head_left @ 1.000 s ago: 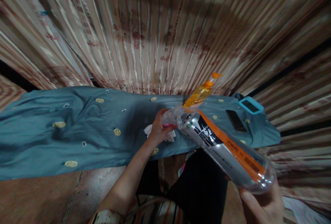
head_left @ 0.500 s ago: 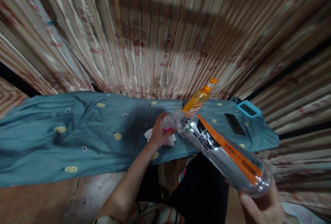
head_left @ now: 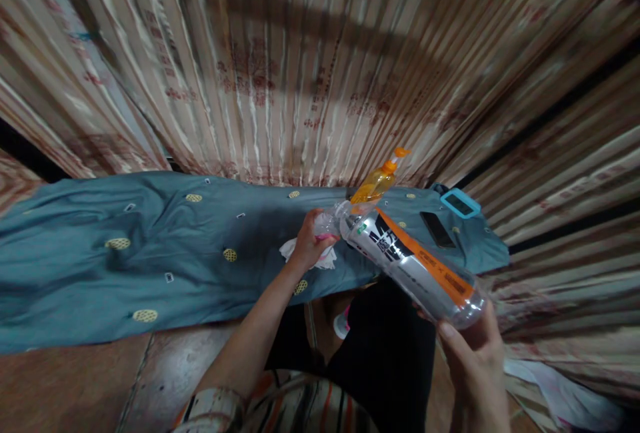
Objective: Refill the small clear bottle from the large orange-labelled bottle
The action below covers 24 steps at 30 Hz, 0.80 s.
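My right hand (head_left: 473, 346) grips the base of a large clear plastic bottle (head_left: 413, 266) with a silver, black and orange label. That bottle lies tilted in the air, its narrow end up and to the left. My left hand (head_left: 307, 243) is closed around a small clear plastic container (head_left: 326, 223) with some pink at its lower edge. The bottle's narrow end meets or overlaps this container; whether they touch inside I cannot tell. Below my left hand lies a crumpled white tissue (head_left: 325, 258), partly hidden by the hand.
Behind the bottle stands an orange pump bottle (head_left: 375, 186) with yellow liquid. A dark phone (head_left: 437, 229) and a blue-framed device (head_left: 461, 203) lie to the right on the green patterned cloth (head_left: 195, 253). Pleated curtains (head_left: 280, 73) hang close behind and at the right.
The view has shifted slightly. My right hand and the large bottle's base appear higher and further left, while my left hand keeps its hold on the container.
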{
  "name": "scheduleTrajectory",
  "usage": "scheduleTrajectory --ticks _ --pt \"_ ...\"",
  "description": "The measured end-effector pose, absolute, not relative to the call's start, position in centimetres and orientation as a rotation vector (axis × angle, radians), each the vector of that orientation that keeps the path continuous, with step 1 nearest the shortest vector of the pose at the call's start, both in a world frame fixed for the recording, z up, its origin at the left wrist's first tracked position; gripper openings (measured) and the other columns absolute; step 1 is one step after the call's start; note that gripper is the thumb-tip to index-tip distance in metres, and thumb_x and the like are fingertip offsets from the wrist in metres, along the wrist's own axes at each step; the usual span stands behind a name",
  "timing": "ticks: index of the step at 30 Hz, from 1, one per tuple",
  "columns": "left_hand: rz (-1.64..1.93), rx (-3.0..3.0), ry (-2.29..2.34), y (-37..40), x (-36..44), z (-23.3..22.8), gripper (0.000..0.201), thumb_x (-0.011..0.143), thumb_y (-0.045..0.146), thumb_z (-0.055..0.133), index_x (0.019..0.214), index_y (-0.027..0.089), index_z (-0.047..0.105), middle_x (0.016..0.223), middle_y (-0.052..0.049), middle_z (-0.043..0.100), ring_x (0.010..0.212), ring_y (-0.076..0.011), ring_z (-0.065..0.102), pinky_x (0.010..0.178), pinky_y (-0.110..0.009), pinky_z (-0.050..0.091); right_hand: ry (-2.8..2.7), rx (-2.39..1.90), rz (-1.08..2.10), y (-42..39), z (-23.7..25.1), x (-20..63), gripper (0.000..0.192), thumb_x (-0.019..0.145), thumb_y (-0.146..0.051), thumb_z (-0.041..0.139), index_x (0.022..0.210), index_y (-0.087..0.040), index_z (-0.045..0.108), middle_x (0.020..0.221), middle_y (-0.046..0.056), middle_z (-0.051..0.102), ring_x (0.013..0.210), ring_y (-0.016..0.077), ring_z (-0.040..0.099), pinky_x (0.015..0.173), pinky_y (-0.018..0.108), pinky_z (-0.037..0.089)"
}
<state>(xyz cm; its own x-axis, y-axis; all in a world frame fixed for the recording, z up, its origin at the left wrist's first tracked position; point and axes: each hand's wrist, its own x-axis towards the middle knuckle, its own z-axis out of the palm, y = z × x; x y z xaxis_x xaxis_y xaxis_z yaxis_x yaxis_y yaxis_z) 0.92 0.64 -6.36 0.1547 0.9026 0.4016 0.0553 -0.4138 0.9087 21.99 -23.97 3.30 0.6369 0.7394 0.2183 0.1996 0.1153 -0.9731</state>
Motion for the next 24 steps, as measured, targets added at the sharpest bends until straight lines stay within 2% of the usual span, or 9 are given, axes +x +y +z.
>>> scheduleTrajectory --ticks 3,7,13,20,24 --pt "1.388 1.671 0.946 0.8 1.2 -6.4 0.069 0.074 0.032 0.089 0.134 0.024 0.055 0.133 -0.008 0.068 0.125 -0.0292 0.068 0.113 -0.047 0.053 -0.806 -1.421 0.492 -23.8 3.5 21.8 0.1 0.071 -0.048 0.095 0.16 -0.026 0.053 0.144 0.015 0.067 0.117 0.0368 0.069 0.111 0.068 0.049" --pt "1.414 1.686 0.952 0.9 1.4 -6.4 0.068 0.073 0.029 0.089 0.132 0.023 0.055 0.131 -0.008 0.068 0.124 -0.0301 0.068 0.112 -0.048 0.053 -0.783 -1.406 0.519 -23.6 3.5 21.8 0.102 0.069 -0.047 0.096 0.159 -0.027 0.054 0.145 0.015 0.066 0.117 0.0356 0.068 0.113 0.067 0.047" --pt "1.409 1.672 0.982 1.0 1.4 -6.4 0.068 0.071 0.028 0.087 0.13 0.023 0.055 0.129 -0.008 0.069 0.12 -0.03 0.069 0.109 -0.048 0.054 -0.759 -1.366 0.553 -22.9 3.4 21.8 0.103 0.068 -0.049 0.096 0.159 -0.025 0.054 0.141 0.015 0.068 0.118 0.0323 0.068 0.099 0.049 0.057" --pt "1.385 1.673 0.963 1.0 1.3 -6.4 0.068 0.071 0.027 0.085 0.132 0.023 0.055 0.131 -0.009 0.067 0.121 -0.0304 0.068 0.11 -0.048 0.053 -0.759 -1.377 0.591 -22.8 3.5 22.2 0.108 0.065 -0.048 0.098 0.16 -0.026 0.052 0.141 0.016 0.067 0.107 0.0326 0.07 0.108 0.064 0.051" --pt "1.345 1.672 0.975 0.9 1.1 -6.4 0.069 0.071 0.027 0.084 0.133 0.022 0.054 0.131 -0.01 0.068 0.12 -0.0298 0.069 0.109 -0.047 0.055 -0.762 -1.374 0.585 -22.7 3.6 22.3 0.106 0.066 -0.047 0.098 0.159 -0.026 0.052 0.149 0.016 0.062 0.121 0.034 0.065 0.111 0.062 0.05"
